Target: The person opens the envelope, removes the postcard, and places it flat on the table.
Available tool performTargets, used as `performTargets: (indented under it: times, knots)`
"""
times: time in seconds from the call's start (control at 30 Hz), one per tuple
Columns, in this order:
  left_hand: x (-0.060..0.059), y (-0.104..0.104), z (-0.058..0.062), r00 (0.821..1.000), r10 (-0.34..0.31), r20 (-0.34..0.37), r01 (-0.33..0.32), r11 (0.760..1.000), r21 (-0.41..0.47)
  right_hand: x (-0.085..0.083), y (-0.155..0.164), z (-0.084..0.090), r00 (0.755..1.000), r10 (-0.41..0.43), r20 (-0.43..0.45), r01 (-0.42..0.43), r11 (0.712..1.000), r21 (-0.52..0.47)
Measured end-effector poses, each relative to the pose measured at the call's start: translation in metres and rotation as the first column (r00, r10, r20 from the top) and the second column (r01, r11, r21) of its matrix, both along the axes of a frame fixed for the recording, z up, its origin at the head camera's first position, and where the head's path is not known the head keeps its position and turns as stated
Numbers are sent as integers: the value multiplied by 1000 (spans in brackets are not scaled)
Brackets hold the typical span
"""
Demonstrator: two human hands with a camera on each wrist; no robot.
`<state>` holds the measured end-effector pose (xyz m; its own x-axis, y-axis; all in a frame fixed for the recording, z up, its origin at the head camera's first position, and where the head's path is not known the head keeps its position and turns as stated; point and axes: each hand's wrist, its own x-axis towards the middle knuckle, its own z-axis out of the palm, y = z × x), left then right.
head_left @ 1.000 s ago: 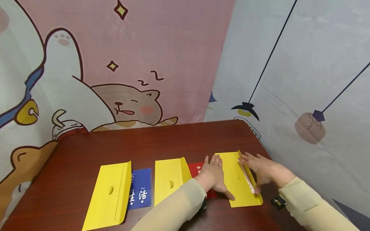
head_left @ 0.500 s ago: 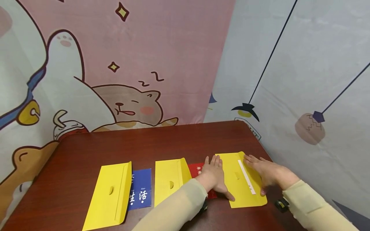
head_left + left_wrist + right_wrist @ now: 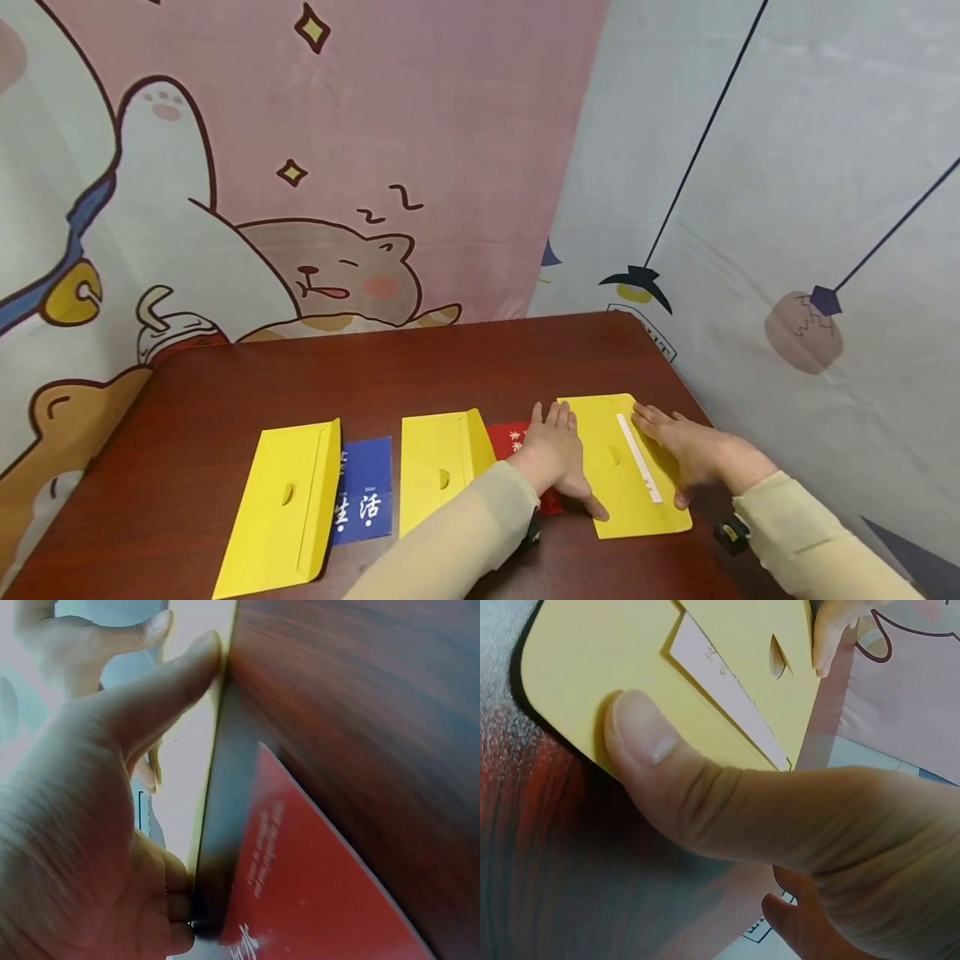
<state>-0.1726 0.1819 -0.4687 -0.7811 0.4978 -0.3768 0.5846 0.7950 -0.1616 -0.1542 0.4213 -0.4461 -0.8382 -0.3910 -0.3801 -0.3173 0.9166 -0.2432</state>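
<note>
A yellow envelope [image 3: 607,454] lies at the right of the table, its flap [image 3: 663,492] spread flat to the right. Along the envelope's opening shows the narrow edge of a white card [image 3: 640,458], the rest hidden inside; the right wrist view shows faint print on this card [image 3: 720,682]. My left hand [image 3: 555,454] rests on the envelope's left edge with fingers stretched forward and thumb near the bottom corner. At the flap's outer edge lies my right hand [image 3: 701,450], fingers extended, its thumb [image 3: 645,727] pressing on the yellow paper.
Left of my hands is a second yellow envelope [image 3: 431,458], then a blue card [image 3: 367,492] and a third yellow envelope [image 3: 281,500]. A red card [image 3: 506,437] is partly covered by my left hand. Printed cloth walls [image 3: 480,167] border the brown table [image 3: 375,367].
The right envelope's flap has gone from raised to flat, baring the white card's edge. My right hand has moved slightly right with it; my left hand has stayed in place.
</note>
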Motion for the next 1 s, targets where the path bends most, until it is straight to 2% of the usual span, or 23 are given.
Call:
performTargets:
  times: [0.13,0.23,0.33,0.5,0.67,0.87,1.0]
  knots:
    - [-3,5,1,1000,10,13,-11,996,85,-1,2,-2,999,-26,19,26,1000,2]
    - [-3,15,3,999,51,6,-51,986,159,-1,3,-3,998,-44,33,44,999,1]
    - [-2,29,3,993,117,-22,-109,969,220,-1,3,-3,998,-44,36,44,999,1]
    - [-3,52,-2,971,227,-73,-197,936,290,-1,3,-4,998,-41,37,42,999,-9]
    - [-5,69,-4,958,277,-74,-246,927,282,0,1,-5,999,-34,25,34,999,-11]
    - [-6,82,-4,950,307,-59,-286,930,231,0,-1,-6,995,67,-68,-65,997,27]
    - [-7,84,-6,947,315,-57,-296,929,224,0,-2,-6,991,99,-88,-95,994,59]
